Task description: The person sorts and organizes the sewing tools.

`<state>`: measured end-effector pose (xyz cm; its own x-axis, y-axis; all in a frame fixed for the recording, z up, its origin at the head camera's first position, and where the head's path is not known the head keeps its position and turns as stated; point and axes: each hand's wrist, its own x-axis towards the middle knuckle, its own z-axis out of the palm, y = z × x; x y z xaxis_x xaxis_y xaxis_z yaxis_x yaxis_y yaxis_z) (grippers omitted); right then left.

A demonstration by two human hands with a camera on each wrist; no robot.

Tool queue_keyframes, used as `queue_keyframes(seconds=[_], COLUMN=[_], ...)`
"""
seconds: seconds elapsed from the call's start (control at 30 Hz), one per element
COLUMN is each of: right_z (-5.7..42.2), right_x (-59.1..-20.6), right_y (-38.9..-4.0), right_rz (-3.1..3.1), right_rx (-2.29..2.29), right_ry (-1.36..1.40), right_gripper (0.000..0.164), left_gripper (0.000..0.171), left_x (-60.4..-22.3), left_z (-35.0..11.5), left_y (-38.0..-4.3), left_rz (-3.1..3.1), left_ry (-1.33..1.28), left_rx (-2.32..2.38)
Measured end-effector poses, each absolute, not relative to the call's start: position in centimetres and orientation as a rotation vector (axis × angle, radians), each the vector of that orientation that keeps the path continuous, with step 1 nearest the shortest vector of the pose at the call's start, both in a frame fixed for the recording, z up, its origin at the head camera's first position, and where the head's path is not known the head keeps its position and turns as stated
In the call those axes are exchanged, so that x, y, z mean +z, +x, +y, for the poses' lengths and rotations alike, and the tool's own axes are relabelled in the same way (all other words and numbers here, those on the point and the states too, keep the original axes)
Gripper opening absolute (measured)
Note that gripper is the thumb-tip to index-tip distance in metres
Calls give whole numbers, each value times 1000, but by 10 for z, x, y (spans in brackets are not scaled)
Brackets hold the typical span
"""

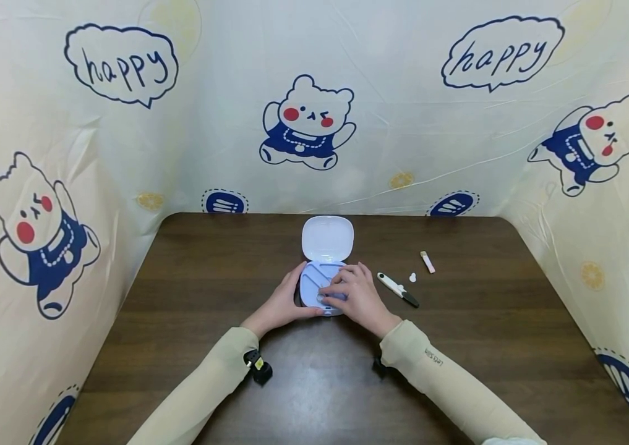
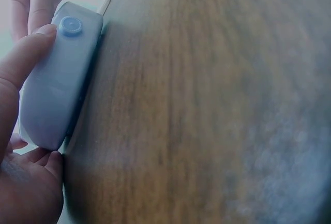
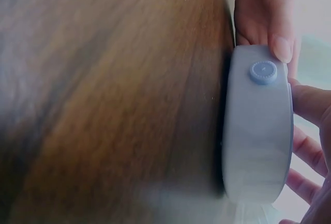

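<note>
A light blue case point(image 1: 310, 284) with slanted dividers lies on the table, its pale lid point(image 1: 328, 238) raised at the back. My left hand point(image 1: 281, 303) grips the case at its left side, thumb along the front edge. In the left wrist view, that thumb point(image 2: 39, 45) lies close to a round ridged knob point(image 2: 71, 26) on the front wall. Over the right half of the case, my right hand point(image 1: 361, 296) reaches in with bent fingers. Its fingertips hide part of the compartments, and whether they pinch anything small cannot be made out.
Right of the case lies a slim white tool with a black end point(image 1: 397, 289). Farther right are a tiny white piece point(image 1: 412, 277) and a small white stick with a tan end point(image 1: 428, 262). Printed cloth point(image 1: 381, 142) surrounds the brown wooden table point(image 1: 225, 259) at the back and sides.
</note>
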<state>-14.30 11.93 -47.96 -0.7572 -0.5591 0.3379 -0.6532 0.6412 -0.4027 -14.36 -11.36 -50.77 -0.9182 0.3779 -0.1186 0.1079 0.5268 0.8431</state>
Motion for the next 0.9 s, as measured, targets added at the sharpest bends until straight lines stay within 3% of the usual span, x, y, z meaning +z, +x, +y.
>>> queue_keyframes(seconds=[0.9], right_z=[129], right_x=[-479], right_y=[-144], right_rz=[-2617], right_rx=[823], right_ry=[998], right_gripper=[21], left_gripper=[121], left_x=[-506], left_z=[-114], left_y=[-142], left_rz=[2476], left_ry=[384], left_rx=[1341])
